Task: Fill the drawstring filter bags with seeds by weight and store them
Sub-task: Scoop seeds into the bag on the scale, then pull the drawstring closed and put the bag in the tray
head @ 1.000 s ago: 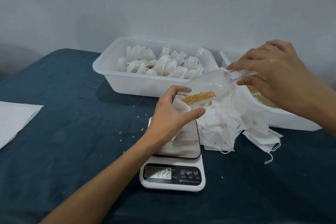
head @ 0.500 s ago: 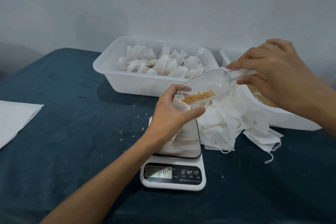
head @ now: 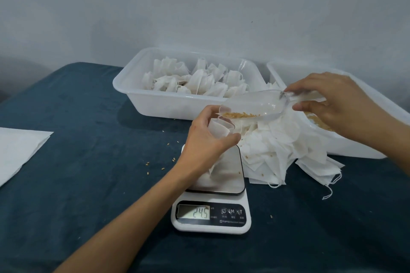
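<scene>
Left hand (head: 207, 137) grips an open white filter bag (head: 219, 129), fingers and thumb curled round its mouth, holding it upright on the steel platform of the scale (head: 211, 201). The bag's lower part is hidden behind the wrist. Scale display reads 24.5.

Right hand (head: 332, 102) pinches the handle of a clear plastic scoop (head: 255, 104) between thumb and fingers; the remaining fingers arch over it. The scoop tilts down toward the left grip, its lip right at the bag mouth, touching or just above, cannot tell which. A thin line of golden seeds (head: 240, 115) lies along the scoop's lower front edge, just beside the left fingertips.

Directly under the scoop, between the 2 hands, a loose pile of empty bags (head: 279, 150) spreads flat on the dark blue cloth (head: 88, 173), drawstrings trailing off its near-right edge. The pile touches the scale's right side.

Beyond the left grip, a white tub (head: 155, 104) holds many filled, cinched bags. Under and behind the right hand, a second white tub (head: 355, 150) holds loose seed, mostly hidden by the hand.

A few stray grains (head: 162, 163) sit on the cloth left of the left wrist, 1 more near the scale's right front corner. Far left of both grips, a white sheet (head: 20, 150) lies flat at the frame edge.
</scene>
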